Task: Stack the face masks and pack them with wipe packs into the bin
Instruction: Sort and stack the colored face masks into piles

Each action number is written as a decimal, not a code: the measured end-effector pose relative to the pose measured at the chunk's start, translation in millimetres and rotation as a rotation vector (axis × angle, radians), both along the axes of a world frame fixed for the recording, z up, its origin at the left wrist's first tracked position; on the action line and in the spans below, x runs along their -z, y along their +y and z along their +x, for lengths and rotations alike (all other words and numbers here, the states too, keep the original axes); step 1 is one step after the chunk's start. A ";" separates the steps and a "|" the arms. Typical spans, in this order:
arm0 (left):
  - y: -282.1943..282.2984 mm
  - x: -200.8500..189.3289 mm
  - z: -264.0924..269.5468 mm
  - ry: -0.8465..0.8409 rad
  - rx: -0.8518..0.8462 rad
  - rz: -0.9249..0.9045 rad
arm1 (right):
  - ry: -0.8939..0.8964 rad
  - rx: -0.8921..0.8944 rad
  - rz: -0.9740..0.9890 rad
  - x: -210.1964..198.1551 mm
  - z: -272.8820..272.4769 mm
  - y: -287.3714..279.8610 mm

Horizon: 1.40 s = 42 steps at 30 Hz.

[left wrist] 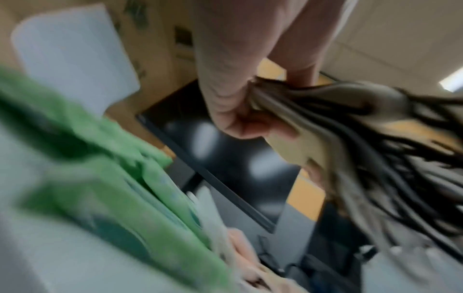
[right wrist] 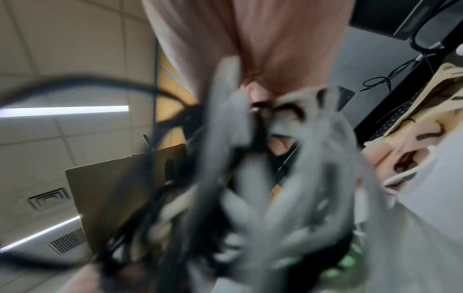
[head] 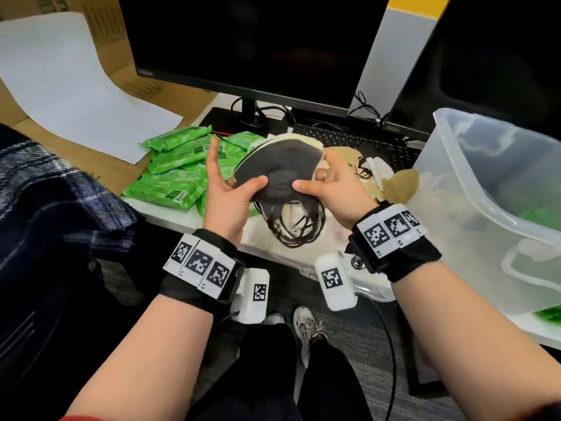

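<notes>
Right wrist view: a hand over a blur of masks and dark loops

The right hand (right wrist: 253,49) came down from the top centre of the frame, its fingers lost in a blurred grey bundle of masks (right wrist: 263,178) and black ear loops (right wrist: 82,85) that filled the middle and looped toward the left edge. Ceiling tiles with two strip lights (right wrist: 65,111) lay at the left, and a brown cardboard sheet (right wrist: 117,190) stood below them. At the right edge lay tan and pink masks (right wrist: 411,142), beside a black keyboard (right wrist: 393,119) and cables (right wrist: 385,79).
</notes>
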<state>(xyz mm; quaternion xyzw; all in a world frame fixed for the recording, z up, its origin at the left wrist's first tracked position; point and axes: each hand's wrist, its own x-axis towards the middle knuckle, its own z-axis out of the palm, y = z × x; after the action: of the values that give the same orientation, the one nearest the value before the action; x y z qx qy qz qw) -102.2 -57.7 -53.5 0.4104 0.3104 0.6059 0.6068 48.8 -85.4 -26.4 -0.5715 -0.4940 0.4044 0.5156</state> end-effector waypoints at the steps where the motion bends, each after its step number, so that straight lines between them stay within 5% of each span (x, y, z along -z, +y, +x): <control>1: 3.4 1.4 -5.5 0.055 -0.002 0.099 | -0.006 0.002 -0.005 -2.4 0.3 5.1; 4: 13.1 0.0 -21.7 0.285 0.168 0.280 | -0.062 -0.021 0.009 -6.3 -1.4 18.8; 7: 21.1 -4.5 -31.6 0.478 0.352 0.241 | -0.137 -0.046 0.002 -7.3 -4.8 33.9; 12: 39.7 -1.1 -37.9 0.390 0.047 0.105 | -0.517 0.001 -0.132 -5.0 3.2 75.1; 18: 50.0 10.4 -38.0 0.257 -0.149 0.005 | -1.173 -0.231 -0.411 15.4 3.4 105.2; 29: 51.9 12.8 -38.0 0.259 -0.160 -0.026 | -1.458 -0.229 -0.457 38.0 -1.5 141.0; 35: 51.1 12.4 -35.2 0.234 -0.140 -0.035 | -1.465 -0.109 -0.459 18.9 2.1 138.1; 42: 44.4 6.5 -30.0 0.238 -0.099 -0.060 | -0.780 0.236 -0.230 -20.7 24.7 104.5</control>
<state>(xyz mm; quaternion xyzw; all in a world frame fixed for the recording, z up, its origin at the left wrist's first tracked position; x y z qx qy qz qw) -132.2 -13.3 -60.0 0.4453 0.4180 0.5723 0.5471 73.4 19.1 -5.7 -0.7882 -0.5349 0.1486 0.2656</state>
